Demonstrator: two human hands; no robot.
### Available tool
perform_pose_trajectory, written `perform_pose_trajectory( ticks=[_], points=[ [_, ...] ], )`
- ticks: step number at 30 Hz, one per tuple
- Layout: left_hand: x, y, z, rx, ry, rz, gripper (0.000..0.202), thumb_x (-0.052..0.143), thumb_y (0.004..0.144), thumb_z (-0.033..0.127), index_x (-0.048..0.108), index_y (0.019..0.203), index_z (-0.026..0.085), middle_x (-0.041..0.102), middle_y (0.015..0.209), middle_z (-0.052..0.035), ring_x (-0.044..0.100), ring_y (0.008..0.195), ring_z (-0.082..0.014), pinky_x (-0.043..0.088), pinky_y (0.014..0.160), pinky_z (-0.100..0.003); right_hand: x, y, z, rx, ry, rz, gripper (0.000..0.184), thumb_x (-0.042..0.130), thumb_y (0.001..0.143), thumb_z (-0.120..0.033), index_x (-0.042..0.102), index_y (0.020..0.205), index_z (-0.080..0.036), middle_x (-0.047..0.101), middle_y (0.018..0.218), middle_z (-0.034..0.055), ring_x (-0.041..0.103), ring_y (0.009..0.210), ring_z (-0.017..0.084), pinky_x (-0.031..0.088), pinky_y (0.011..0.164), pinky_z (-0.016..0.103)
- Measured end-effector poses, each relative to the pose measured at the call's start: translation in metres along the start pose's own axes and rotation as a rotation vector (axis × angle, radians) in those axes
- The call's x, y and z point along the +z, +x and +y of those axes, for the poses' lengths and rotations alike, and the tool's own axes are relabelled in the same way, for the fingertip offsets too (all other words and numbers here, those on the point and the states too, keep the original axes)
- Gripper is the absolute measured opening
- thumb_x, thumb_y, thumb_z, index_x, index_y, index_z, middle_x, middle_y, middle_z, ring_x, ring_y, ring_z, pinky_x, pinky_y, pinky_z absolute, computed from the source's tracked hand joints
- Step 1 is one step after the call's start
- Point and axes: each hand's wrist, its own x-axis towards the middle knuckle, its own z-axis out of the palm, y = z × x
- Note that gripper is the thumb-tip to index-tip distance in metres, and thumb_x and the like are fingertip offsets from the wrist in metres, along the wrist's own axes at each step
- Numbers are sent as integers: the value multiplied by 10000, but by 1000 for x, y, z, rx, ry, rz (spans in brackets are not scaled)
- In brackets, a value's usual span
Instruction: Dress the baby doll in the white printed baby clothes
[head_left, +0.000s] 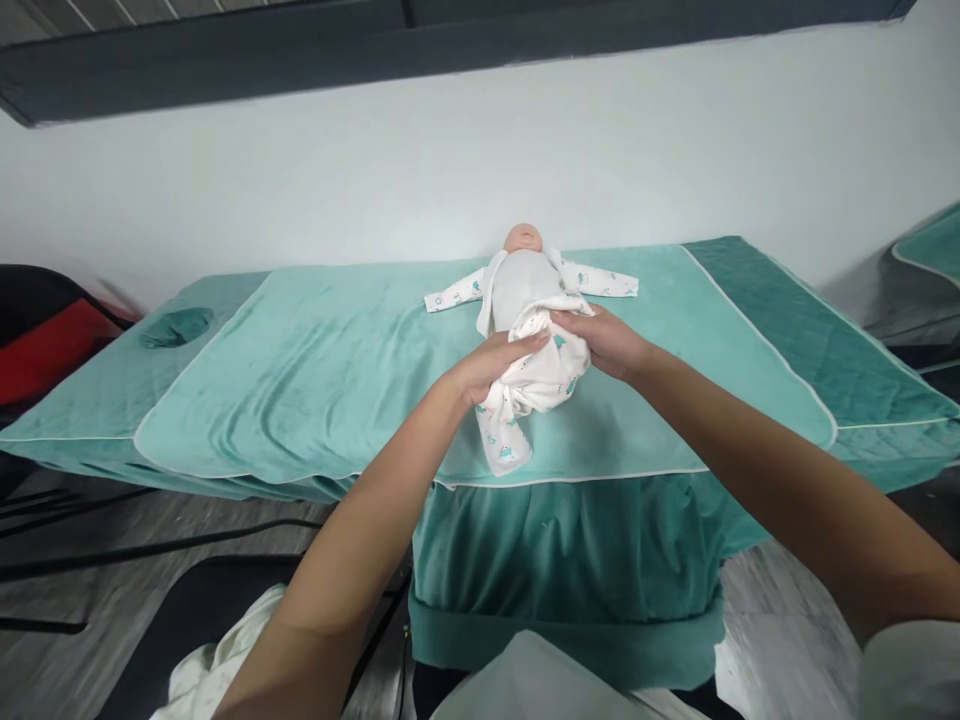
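A baby doll (523,238) lies on its back on the green covered bed (360,340), head toward the wall. It wears a white patterned top (600,280) with both sleeves spread out and a plain pale chest (521,285). White patterned baby pants (544,382) are bunched over the doll's lower body, one leg hanging toward the front edge. My left hand (499,362) grips the pants on the left side, thumb on top. On the right, my right hand (607,338) pinches their upper edge. The doll's legs are hidden by the cloth.
A face hole (176,327) opens at the bed's left end. Below left, a black chair (180,610) carries a pale cloth (221,660). A red and black chair (52,335) stands at the far left. A white wall (360,170) rises behind the bed.
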Motion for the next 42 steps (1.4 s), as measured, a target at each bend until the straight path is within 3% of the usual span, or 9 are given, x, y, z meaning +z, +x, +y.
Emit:
perform_pose_trajectory(
  ticks=[5,9,14,19,23,27,32,38,42],
  points=[
    [10,0,5,136,-202,26,485,846,745,337,697,1148,113,784,1019,-115,756,934,-259,582,924,-372,8,0,9,-112,153,73,460,855,711,-443,731,1074,-190,749,1014,39,697,966,210,568,872,322],
    [18,7,8,205,-324,71,322,729,854,397,697,1039,136,732,723,-40,728,680,-196,600,780,-321,18,-1,9,-87,151,85,434,870,687,-507,704,920,-181,601,620,-23,641,709,170,549,720,302],
    [8,12,-6,63,-188,120,320,737,851,427,695,938,122,674,612,-40,655,546,-173,579,647,-307,5,-7,14,-22,44,167,552,900,661,-467,730,1095,-172,740,899,39,693,849,187,558,789,307],
    [-2,15,-34,-28,361,234,298,708,856,353,727,1031,112,782,983,-124,738,866,-249,579,830,-373,-22,-26,53,205,-279,186,615,923,580,-435,758,1098,-148,762,1057,103,707,951,280,557,890,414],
    [7,18,-44,-57,1148,192,298,603,914,326,746,1077,121,747,1193,-160,683,1154,-313,512,978,-379,-33,-35,89,204,-523,280,501,865,640,-419,772,1067,-174,759,1101,90,682,1067,330,523,995,483],
    [19,22,-43,-99,1448,145,322,565,932,325,734,1124,129,724,1239,-186,667,1207,-304,496,995,-340,-33,-35,106,175,-559,320,412,789,716,-413,775,1053,-176,758,1109,87,667,1118,337,497,1045,500],
    [14,23,-36,-74,1398,89,344,519,950,329,740,1123,131,726,1246,-168,674,1187,-311,501,983,-354,-28,-33,112,132,-502,319,449,689,804,-497,753,1115,-179,748,1148,71,672,1128,299,509,1040,445],
    [5,24,-37,-36,840,67,382,597,894,351,717,1167,112,745,1216,-126,683,1129,-295,523,945,-357,-39,-33,115,162,27,230,570,811,733,-509,696,1188,-185,750,1120,85,712,986,246,569,886,352],
    [10,26,-34,-50,590,45,452,708,837,401,702,1198,128,732,1246,-124,683,1108,-280,519,952,-370,-48,-31,117,91,176,230,523,815,749,-505,680,1166,-220,739,1161,58,703,1031,212,566,925,315]
  ],
)
